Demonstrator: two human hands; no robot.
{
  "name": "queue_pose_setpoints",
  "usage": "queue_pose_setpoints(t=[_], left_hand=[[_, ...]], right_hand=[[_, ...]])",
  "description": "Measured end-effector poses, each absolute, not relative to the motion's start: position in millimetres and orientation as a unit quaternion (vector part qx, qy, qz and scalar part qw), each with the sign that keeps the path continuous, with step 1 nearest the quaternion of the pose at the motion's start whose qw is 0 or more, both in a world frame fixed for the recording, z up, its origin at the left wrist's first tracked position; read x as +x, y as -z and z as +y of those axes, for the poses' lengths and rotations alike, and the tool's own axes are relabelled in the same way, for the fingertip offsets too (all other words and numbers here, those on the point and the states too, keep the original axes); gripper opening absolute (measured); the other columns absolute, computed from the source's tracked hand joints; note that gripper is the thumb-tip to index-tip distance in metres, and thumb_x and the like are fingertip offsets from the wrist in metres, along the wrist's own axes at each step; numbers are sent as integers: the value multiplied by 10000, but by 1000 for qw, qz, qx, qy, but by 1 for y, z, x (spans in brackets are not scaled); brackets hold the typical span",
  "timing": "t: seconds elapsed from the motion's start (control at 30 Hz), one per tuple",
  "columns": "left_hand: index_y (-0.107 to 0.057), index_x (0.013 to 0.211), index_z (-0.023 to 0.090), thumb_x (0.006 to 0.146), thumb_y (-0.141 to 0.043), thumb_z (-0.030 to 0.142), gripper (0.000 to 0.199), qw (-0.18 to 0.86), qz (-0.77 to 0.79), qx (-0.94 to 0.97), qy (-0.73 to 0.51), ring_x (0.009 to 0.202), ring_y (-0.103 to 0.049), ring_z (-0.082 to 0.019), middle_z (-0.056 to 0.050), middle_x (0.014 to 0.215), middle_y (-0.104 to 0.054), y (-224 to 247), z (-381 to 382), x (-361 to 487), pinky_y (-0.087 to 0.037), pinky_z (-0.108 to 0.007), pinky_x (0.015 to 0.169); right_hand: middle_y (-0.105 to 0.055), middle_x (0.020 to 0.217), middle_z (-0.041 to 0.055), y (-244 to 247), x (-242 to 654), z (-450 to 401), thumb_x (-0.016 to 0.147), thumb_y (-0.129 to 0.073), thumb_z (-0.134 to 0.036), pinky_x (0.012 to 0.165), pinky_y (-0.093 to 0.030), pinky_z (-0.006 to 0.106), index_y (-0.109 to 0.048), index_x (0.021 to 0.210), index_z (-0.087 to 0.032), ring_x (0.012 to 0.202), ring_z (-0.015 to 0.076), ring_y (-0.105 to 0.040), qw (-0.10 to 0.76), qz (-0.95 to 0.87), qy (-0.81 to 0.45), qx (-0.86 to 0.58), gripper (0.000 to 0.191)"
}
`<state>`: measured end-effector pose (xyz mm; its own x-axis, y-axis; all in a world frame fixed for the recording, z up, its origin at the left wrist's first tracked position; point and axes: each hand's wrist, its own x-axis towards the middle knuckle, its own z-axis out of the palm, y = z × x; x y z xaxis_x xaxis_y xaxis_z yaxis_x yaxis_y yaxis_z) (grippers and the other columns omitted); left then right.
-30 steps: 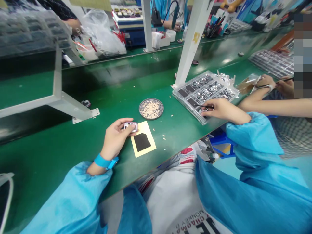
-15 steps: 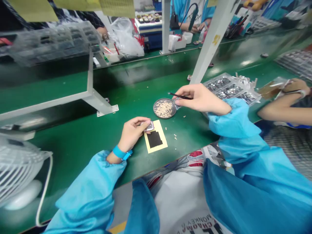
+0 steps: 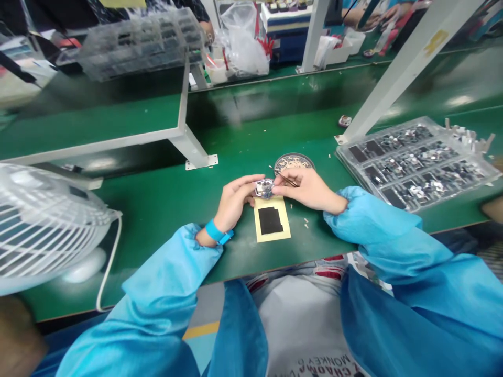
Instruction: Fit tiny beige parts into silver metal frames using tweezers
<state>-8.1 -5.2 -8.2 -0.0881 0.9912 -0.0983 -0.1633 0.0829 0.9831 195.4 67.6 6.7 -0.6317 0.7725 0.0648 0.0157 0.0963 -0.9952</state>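
My left hand (image 3: 236, 201) grips the edge of a small watch-like case (image 3: 263, 187), its silvery inner parts facing up. My right hand (image 3: 304, 189) is closed around thin dark tweezers (image 3: 288, 179), and its fingertips meet the case's right side. Just below the case lies a yellow sheet (image 3: 274, 237) bearing a black, notched rectangle (image 3: 270, 220). Behind my right hand stands a round dark dish (image 3: 310, 158) of tiny pale pieces, partly hidden by the fingers. A few of these pieces lie loose on the green table (image 3: 243, 259).
At right sits a clear compartment tray (image 3: 416, 162) full of small parts. A slanted white post (image 3: 393, 73) rises behind it. On the left are a white fan (image 3: 47, 225) and a raised shelf with a metal leg (image 3: 192, 149). Other people's hands (image 3: 389, 13) show across the bench.
My right hand has moved from beside the dish to the case, bringing the tweezers along. The case is now held above the sheet's top edge. The view has shifted, showing more of the fan and tray.
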Motion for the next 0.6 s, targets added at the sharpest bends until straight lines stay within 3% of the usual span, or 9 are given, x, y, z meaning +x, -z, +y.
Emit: queue_pose_setpoints(t=[0.13, 0.27, 0.47, 0.6], left_hand=[[-757, 1200, 192, 779, -700, 157, 426, 484, 483, 473, -555, 945, -731, -191, -68, 1196, -769, 10, -8, -7, -585, -264, 729], [-730, 1248, 206, 782, -702, 121, 475, 462, 452, 513, -565, 1096, -725, -225, -69, 1249, -752, 11, -12, -5, -587, -349, 946], [-685, 1324, 211, 871, -712, 189, 455, 427, 450, 558, -552, 1153, -707, -242, -96, 1301, -725, 14, -16, -5, -575, -385, 994], [-667, 1356, 216, 878, -752, 246, 487, 383, 476, 586, -533, 1103, -707, -230, -108, 1307, -716, 14, -16, -4, -586, -358, 926]], right_hand=[[-777, 859, 47, -1, 191, 60, 716, -870, -439, 763, -552, 312, -749, 874, -156, 776, 162, -698, 281, -630, -649, -321, 346], [-782, 836, 56, -5, 192, 59, 770, -828, -485, 736, -512, 275, -768, 828, -147, 757, 143, -672, 265, -636, -640, -341, 348], [-747, 758, 39, -12, 194, 60, 772, -817, -517, 532, -354, 227, -765, 777, -139, 581, 74, -516, 245, -623, -647, -365, 381], [-740, 748, 40, -13, 195, 60, 765, -811, -539, 474, -260, 231, -761, 810, -134, 511, 53, -409, 252, -614, -649, -373, 411]])
